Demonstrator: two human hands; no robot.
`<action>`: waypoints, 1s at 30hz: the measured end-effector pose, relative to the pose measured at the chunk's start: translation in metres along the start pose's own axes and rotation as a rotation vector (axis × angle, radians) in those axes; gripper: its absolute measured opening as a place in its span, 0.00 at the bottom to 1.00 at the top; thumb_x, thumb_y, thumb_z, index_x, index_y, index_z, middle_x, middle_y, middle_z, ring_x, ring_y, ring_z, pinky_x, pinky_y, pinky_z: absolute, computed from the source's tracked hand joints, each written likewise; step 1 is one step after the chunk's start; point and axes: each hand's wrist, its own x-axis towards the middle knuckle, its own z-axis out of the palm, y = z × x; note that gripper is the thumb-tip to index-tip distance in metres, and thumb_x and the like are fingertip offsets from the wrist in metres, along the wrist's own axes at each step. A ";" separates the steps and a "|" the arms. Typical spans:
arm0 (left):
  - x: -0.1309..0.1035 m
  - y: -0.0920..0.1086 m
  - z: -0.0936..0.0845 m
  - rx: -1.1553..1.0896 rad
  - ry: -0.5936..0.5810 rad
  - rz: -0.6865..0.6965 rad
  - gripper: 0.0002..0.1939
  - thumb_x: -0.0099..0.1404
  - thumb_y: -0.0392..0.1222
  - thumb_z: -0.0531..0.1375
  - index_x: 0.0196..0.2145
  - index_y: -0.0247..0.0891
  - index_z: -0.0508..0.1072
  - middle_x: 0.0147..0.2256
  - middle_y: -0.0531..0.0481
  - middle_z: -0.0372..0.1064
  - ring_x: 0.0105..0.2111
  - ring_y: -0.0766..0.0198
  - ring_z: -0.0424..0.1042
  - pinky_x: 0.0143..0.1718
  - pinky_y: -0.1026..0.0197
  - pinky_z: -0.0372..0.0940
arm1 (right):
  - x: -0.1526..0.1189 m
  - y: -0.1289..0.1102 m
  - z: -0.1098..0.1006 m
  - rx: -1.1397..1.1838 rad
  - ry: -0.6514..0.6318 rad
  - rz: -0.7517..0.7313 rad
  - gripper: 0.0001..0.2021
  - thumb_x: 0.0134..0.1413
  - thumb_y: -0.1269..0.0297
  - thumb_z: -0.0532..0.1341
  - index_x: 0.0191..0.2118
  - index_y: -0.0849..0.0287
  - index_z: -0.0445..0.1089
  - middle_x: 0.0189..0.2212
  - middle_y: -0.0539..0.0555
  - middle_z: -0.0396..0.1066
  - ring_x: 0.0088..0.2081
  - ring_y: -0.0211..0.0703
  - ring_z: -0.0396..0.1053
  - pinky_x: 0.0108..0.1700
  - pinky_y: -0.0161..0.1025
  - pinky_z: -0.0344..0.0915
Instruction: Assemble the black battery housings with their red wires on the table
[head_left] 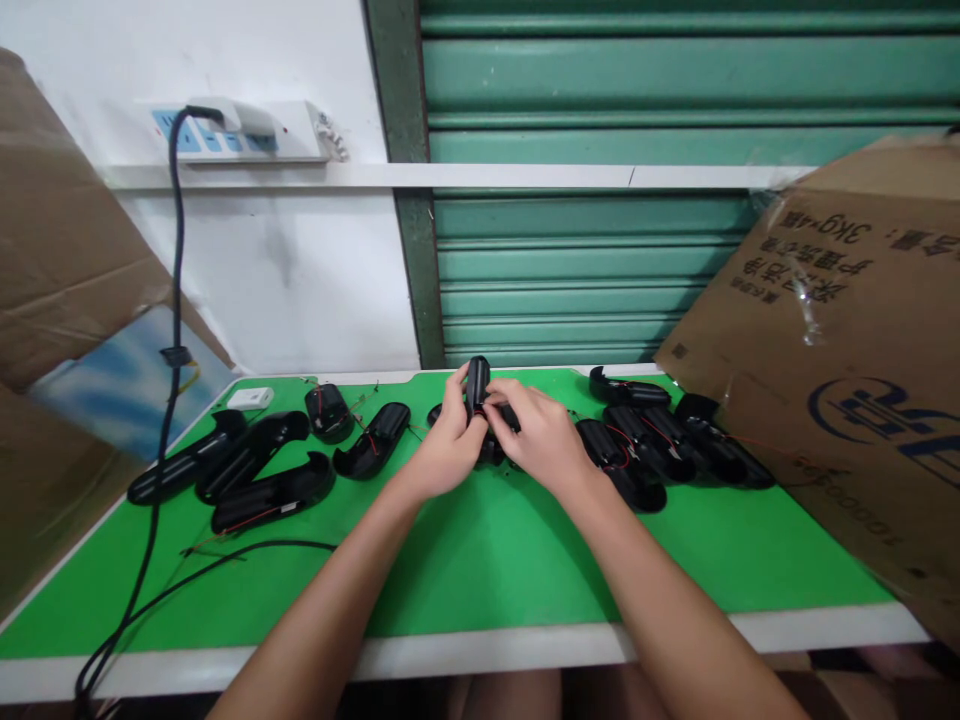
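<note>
Near the table's far edge, my left hand (451, 436) is closed around a black plastic housing (478, 378), held upright. My right hand (538, 430) meets it from the right, thumb and index finger pinched at the housing's lower part. A bit of red wire seems to show there, but whatever the pinch holds is too small to make out. Behind and below both hands lie more black parts, mostly hidden by the fingers.
Several black housings with thin wires lie at left (274, 492) and right (637, 440) on the green tabletop (495, 570). A black cable (177, 300) hangs from a power strip (240, 132) across the left side. Cardboard boxes (840, 380) flank the table. A white adapter (250, 399) sits back left.
</note>
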 end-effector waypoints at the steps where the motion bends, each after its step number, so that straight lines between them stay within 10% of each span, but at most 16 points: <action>1: 0.000 0.000 0.000 -0.001 0.001 0.002 0.37 0.67 0.39 0.52 0.69 0.35 0.41 0.69 0.36 0.48 0.70 0.54 0.51 0.72 0.50 0.45 | 0.001 -0.001 -0.002 -0.045 -0.004 -0.004 0.09 0.66 0.70 0.57 0.49 0.55 0.69 0.39 0.55 0.80 0.39 0.49 0.78 0.43 0.44 0.71; 30: -0.002 -0.009 0.002 0.185 -0.004 0.114 0.36 0.65 0.35 0.52 0.68 0.31 0.45 0.69 0.32 0.46 0.72 0.50 0.44 0.74 0.45 0.39 | 0.002 0.003 -0.007 -0.223 -0.144 -0.160 0.12 0.68 0.72 0.55 0.34 0.60 0.74 0.30 0.55 0.74 0.32 0.45 0.67 0.39 0.42 0.60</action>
